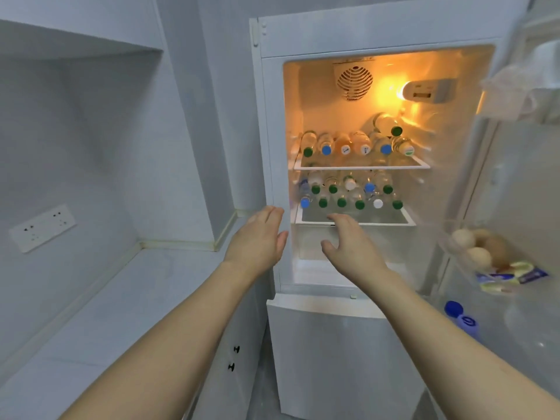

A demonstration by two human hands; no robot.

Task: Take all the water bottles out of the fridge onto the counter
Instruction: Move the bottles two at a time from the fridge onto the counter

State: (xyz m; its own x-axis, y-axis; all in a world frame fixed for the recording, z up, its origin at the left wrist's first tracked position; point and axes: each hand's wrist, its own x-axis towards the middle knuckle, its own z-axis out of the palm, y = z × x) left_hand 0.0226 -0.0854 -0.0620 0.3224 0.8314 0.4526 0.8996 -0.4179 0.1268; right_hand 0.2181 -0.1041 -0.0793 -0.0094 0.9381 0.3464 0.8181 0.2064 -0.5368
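Note:
The white fridge stands open with its light on. On the upper shelf several water bottles lie with green, blue and white caps facing me, one more stacked on top. The lower shelf holds two rows of several bottles. My left hand reaches forward with straight fingers in front of the fridge's left frame, holding nothing. My right hand is stretched out empty just below the lower shelf's front edge, fingers loosely bent. The pale counter lies to the left.
The open fridge door is on the right, its racks holding eggs, small packets and a blue-capped bottle. A wall socket sits above the counter. Cabinet knobs are below the counter edge. The freezer door is closed.

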